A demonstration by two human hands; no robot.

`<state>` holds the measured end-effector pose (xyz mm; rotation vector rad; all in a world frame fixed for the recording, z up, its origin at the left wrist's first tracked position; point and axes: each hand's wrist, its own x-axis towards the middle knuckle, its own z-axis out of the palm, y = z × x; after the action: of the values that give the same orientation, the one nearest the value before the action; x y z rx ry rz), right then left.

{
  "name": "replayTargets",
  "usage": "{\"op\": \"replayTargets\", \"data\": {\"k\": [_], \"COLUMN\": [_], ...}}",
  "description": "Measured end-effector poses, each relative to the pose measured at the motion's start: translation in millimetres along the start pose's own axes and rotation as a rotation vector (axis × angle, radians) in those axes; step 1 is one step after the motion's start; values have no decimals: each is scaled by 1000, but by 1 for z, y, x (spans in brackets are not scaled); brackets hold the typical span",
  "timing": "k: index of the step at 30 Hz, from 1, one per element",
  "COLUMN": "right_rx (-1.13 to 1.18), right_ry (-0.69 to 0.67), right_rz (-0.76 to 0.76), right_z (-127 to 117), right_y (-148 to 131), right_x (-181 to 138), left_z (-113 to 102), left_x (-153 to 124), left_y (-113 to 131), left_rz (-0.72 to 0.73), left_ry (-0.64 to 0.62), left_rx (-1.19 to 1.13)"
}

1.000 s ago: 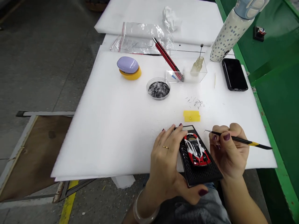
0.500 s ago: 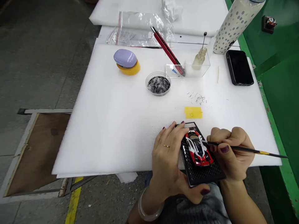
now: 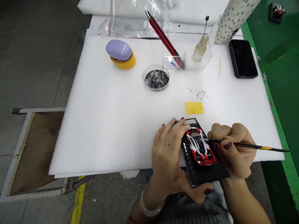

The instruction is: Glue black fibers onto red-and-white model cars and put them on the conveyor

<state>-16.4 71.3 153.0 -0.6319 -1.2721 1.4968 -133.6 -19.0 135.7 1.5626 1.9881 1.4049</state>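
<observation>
My left hand point(image 3: 169, 152) grips a black textured display base point(image 3: 198, 175) along its left side, fingers over the far edge and thumb at the near edge. On that base sits a red, white and black model car point(image 3: 202, 149). Pinched in my right hand point(image 3: 233, 149) is a thin paintbrush point(image 3: 249, 145) with a black handle and a yellow band. Its fine tip lies over the middle of the car, at the dark part between the white strips; whether it touches is too small to tell. My right hand's lower side is close against the base's right edge.
Beyond my hands lie yellow tape point(image 3: 194, 108), scattered dark slivers point(image 3: 198, 92) and a round dish point(image 3: 156, 78) of black fibres. A clear tray point(image 3: 173, 63) holds a red cutter point(image 3: 165, 42) and a small bottle point(image 3: 201, 49). A purple-and-yellow object point(image 3: 121, 54), phone-like black device point(image 3: 243, 59) and dotted bottle point(image 3: 233, 21) stand around.
The view has shifted slightly, so the things on the table appear a little higher. The brush tip has moved slightly over the car; both hands keep their holds.
</observation>
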Motion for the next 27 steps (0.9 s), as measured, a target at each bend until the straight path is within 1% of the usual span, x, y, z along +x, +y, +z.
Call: {"op": "replayTargets", "data": {"k": [3,9,15,24,27], "right_rx": [36,56,61,75,76], "right_ry": [-8,-15,-24,-35,-37], "right_rz": [-3,-6,-8,5,-2], "right_z": [0,-2,-1,-2,-2], "right_y": [-1,-1,-1,-1,-1], "right_x": [0,-1,-1,-1,0], "left_z": [1,-1,-7,-7,-8], "left_x": [0,2,4,5,5], "left_y": [0,1,6,6,6], "left_rz": [2,-3,-32,-19,-41], "left_ry": [24,19,-27,-33,-51], "left_rx": [-17,-14,-17,-36,-29]}}
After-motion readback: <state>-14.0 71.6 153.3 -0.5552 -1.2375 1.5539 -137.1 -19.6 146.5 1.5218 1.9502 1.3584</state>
